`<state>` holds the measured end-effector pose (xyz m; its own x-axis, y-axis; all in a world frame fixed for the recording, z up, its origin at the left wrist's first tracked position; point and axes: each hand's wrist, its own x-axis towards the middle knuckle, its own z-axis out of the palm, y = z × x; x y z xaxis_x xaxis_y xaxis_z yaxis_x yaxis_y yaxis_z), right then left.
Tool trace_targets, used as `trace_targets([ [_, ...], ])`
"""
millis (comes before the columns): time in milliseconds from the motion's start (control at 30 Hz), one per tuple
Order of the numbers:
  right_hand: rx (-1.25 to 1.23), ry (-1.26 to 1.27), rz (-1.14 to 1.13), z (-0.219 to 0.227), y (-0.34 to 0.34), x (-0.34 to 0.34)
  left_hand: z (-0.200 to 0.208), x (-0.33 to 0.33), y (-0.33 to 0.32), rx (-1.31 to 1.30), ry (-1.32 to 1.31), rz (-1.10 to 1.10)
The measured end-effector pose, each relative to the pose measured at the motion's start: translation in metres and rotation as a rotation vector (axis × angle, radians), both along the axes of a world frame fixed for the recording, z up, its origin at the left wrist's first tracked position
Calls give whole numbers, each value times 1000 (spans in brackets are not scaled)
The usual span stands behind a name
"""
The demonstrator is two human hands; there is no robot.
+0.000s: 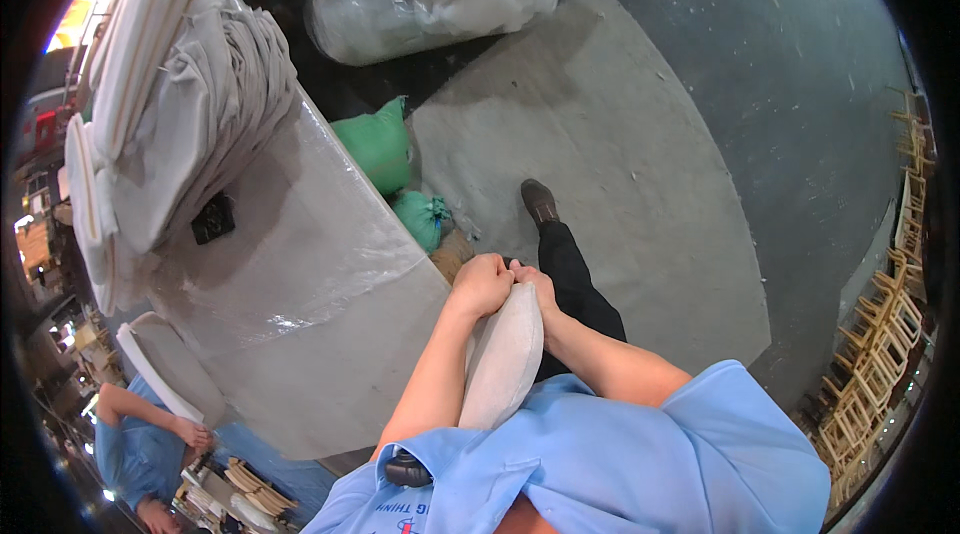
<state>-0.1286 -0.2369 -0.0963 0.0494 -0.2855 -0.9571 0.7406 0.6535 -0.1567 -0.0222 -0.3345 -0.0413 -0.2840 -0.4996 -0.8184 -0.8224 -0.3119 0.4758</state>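
A light grey fabric-covered cushion (505,359) is held upright on edge against the front of my body. My left hand (483,284) is closed at its far end, fingers curled. Right beside it, my right hand (535,286) is closed on the same end, with the two hands touching. My fingers hide the cushion's far edge. To the left stands a table (330,334) with a grey top, partly under clear plastic film.
Grey padded covers (200,104) are piled on the table beside a small black object (212,219). Green sacks (380,146) lie by the table's edge. Beyond is a large plastic-wrapped bundle (430,4). Wooden chair frames (875,354) line the right. Another person (140,434) works at lower left.
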Motion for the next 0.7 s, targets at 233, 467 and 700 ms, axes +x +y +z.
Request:
trace_targets([
  [233, 110, 165, 118, -11, -7, 11, -17, 7, 12, -86, -10, -54],
  [467, 31, -25, 114, -65, 25, 19, -6, 3, 3, -52, -95, -186],
  [700, 26, -185, 9, -35, 11, 20, 70, 2, -13, 151, 639, 307],
])
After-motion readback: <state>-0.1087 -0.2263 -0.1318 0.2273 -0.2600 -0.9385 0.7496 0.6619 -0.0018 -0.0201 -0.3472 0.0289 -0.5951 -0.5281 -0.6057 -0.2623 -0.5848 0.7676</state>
